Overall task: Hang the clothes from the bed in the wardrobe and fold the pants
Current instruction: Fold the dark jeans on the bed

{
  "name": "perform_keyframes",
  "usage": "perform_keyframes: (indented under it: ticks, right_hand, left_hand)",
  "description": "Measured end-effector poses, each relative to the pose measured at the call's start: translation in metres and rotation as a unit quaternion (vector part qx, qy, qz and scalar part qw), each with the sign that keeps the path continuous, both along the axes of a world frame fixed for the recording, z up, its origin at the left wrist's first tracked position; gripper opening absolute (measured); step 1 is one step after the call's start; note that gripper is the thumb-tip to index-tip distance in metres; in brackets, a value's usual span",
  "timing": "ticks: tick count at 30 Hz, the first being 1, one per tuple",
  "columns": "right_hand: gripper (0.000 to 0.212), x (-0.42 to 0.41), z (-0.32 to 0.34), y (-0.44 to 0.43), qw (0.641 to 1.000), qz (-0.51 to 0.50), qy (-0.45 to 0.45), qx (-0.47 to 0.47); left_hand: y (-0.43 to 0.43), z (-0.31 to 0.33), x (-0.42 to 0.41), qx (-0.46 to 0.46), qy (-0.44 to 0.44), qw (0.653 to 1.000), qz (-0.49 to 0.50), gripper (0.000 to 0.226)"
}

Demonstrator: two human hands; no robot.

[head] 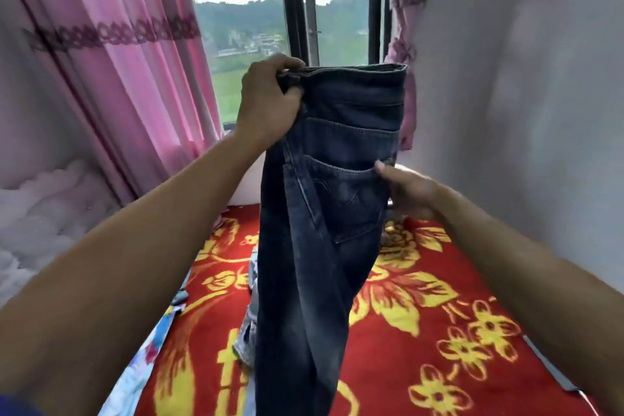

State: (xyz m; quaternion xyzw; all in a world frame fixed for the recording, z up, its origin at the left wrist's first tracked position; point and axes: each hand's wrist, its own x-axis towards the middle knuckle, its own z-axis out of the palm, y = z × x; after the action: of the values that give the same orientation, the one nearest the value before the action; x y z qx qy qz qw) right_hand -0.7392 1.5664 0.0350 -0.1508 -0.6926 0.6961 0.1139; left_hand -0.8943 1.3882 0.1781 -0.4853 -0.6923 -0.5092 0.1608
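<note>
The left hand [266, 101] grips the jeans [324, 213] by the waistband; the right hand [410, 191] pinches their side. Folding looks barely begun; other clothes [248, 334] lie on the bed [439, 314].

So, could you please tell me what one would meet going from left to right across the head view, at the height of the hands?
pink curtain → left hand, gripping the top of the jeans → jeans, held up above the bed → right hand at their right edge → wall
</note>
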Motion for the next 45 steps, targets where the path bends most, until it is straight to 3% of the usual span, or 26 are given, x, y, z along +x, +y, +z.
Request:
perform_keyframes:
  ticks: [3,7,10,14,17,20,22,28,32,38,42,45]
  right_hand:
    - [0.067,0.008,-0.033,0.040,0.999,-0.018,-0.023,0.026]
    - [0.037,0.012,-0.004,0.110,0.978,-0.176,0.040,0.101]
    - [0.021,0.008,0.026,0.156,0.958,-0.233,0.078,0.148]
    - [0.012,0.007,0.055,0.212,0.908,-0.304,0.071,0.280]
    - [0.023,0.009,0.067,0.242,0.863,-0.341,0.046,0.370]
    - [0.024,0.011,0.064,0.258,0.819,-0.366,0.019,0.441]
    - [0.030,0.012,0.049,0.263,0.809,-0.374,-0.009,0.454]
    - [0.021,0.026,-0.054,0.231,0.817,-0.363,-0.095,0.438]
    - [0.026,0.032,-0.156,0.177,0.847,-0.308,-0.180,0.393]
    - [0.030,0.036,-0.302,0.035,0.867,-0.202,-0.337,0.308]
    - [0.039,0.038,-0.378,-0.079,0.884,-0.118,-0.376,0.250]
    - [0.059,0.040,-0.418,-0.154,0.901,-0.083,-0.385,0.181]
  left_hand:
    - [0.065,0.003,0.005,0.010,-0.015,1.000,-0.017,0.031]
    - [0.130,0.013,0.007,0.026,-0.003,0.999,-0.020,0.031]
    - [0.162,0.025,-0.001,0.031,0.007,1.000,-0.001,0.034]
    - [0.192,0.024,-0.017,0.011,0.033,0.999,0.008,0.041]
    - [0.208,0.008,-0.030,-0.007,0.050,0.999,0.014,0.044]
    - [0.227,-0.011,-0.043,-0.037,0.086,0.994,0.047,0.032]
    - [0.238,-0.026,-0.047,-0.055,0.107,0.991,0.066,0.020]
    - [0.229,-0.128,-0.063,-0.128,0.126,0.984,-0.001,0.017]
    - [0.186,-0.223,-0.064,-0.222,0.146,0.962,-0.065,0.021]
    - [0.075,-0.355,-0.078,-0.371,0.154,0.899,-0.175,0.020]
    - [0.006,-0.410,-0.091,-0.461,0.119,0.852,-0.218,0.019]
    - [-0.027,-0.432,-0.093,-0.566,0.110,0.790,-0.206,0.019]
